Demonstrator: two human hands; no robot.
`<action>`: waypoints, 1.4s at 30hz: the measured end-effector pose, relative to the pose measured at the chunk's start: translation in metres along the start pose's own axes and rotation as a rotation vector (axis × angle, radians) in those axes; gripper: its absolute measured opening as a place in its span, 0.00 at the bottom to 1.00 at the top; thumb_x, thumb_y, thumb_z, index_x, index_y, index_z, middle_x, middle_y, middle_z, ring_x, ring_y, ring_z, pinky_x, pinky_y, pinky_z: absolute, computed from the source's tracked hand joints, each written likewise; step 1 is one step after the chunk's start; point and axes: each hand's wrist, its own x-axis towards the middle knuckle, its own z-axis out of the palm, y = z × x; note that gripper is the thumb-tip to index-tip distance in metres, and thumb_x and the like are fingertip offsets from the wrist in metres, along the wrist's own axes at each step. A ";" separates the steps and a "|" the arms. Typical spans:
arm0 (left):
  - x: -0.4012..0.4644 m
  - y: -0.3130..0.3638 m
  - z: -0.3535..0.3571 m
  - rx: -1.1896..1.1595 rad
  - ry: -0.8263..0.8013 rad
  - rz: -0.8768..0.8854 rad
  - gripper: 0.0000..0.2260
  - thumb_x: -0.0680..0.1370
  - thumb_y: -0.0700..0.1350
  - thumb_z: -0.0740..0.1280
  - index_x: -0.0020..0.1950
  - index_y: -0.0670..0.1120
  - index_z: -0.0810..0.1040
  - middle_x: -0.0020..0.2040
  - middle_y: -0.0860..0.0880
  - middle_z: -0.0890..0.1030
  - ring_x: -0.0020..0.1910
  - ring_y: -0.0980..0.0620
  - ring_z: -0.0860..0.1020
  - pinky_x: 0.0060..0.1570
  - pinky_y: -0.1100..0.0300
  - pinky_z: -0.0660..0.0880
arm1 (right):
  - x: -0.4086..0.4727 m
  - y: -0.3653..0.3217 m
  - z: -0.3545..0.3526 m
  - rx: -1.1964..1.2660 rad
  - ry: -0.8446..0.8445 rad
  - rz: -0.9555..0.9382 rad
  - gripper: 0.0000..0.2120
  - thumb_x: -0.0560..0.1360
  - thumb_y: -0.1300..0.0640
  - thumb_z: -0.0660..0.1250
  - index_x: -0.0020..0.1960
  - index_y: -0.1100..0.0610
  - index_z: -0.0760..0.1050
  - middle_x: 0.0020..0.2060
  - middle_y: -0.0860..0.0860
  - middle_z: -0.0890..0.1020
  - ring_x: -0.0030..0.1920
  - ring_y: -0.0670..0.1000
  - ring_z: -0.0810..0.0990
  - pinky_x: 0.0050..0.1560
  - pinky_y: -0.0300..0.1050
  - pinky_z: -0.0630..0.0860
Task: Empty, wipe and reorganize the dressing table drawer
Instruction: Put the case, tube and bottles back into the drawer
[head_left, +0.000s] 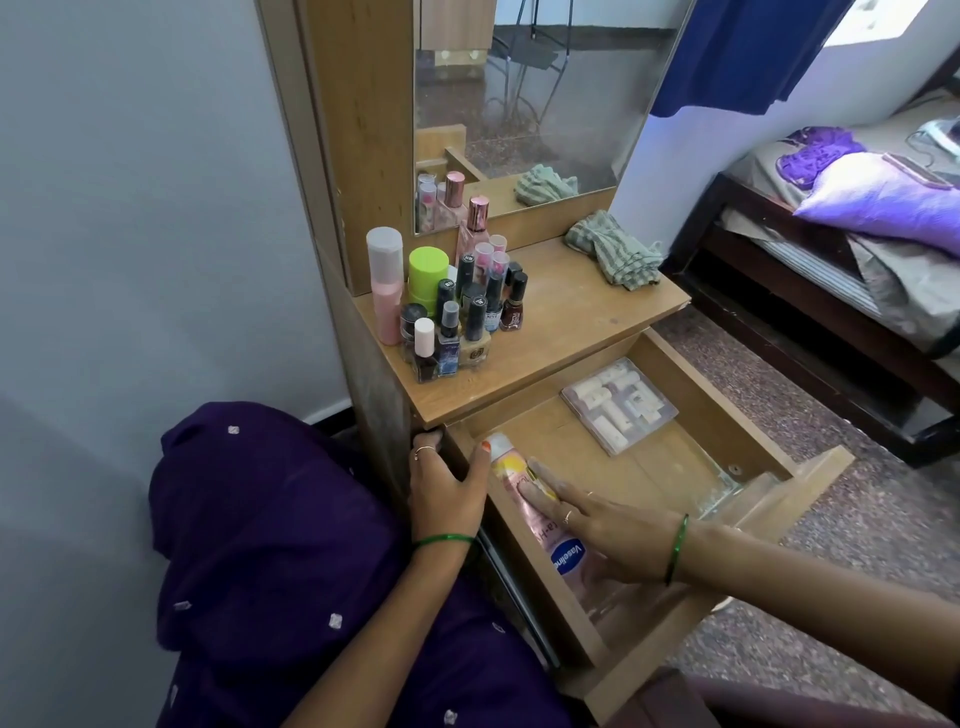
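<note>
Two hands (448, 488) (618, 530), one bottle (545, 519), perhaps two

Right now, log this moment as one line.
drawer open | right hand flat on lotion bottle | left hand grips drawer side | cloth on tabletop

Both arms bare. Thin green bangle (444, 540) on left wrist, another green bangle (678, 548) on right. Rings on fingers of both hands. Orange nail polish. Dark purple garment (270, 519) with small silver motifs.
</note>
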 end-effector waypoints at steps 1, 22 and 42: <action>0.000 0.000 0.000 -0.004 0.004 0.001 0.22 0.74 0.49 0.70 0.64 0.43 0.70 0.60 0.47 0.75 0.57 0.50 0.75 0.52 0.59 0.73 | 0.003 0.000 -0.002 0.006 0.018 -0.008 0.56 0.70 0.58 0.73 0.70 0.46 0.26 0.74 0.48 0.30 0.77 0.52 0.49 0.74 0.42 0.58; 0.000 -0.004 -0.001 0.006 -0.021 -0.019 0.24 0.73 0.54 0.69 0.65 0.46 0.69 0.59 0.49 0.75 0.57 0.49 0.77 0.54 0.51 0.77 | 0.017 -0.074 -0.132 0.001 0.380 0.031 0.21 0.75 0.44 0.58 0.60 0.57 0.75 0.51 0.50 0.80 0.49 0.48 0.80 0.50 0.42 0.79; -0.001 -0.003 -0.004 0.062 -0.015 0.035 0.24 0.73 0.54 0.69 0.65 0.47 0.69 0.60 0.50 0.73 0.57 0.53 0.76 0.54 0.51 0.77 | 0.112 -0.108 -0.238 0.225 0.738 -0.037 0.11 0.71 0.51 0.72 0.51 0.54 0.79 0.40 0.45 0.80 0.42 0.43 0.78 0.45 0.34 0.74</action>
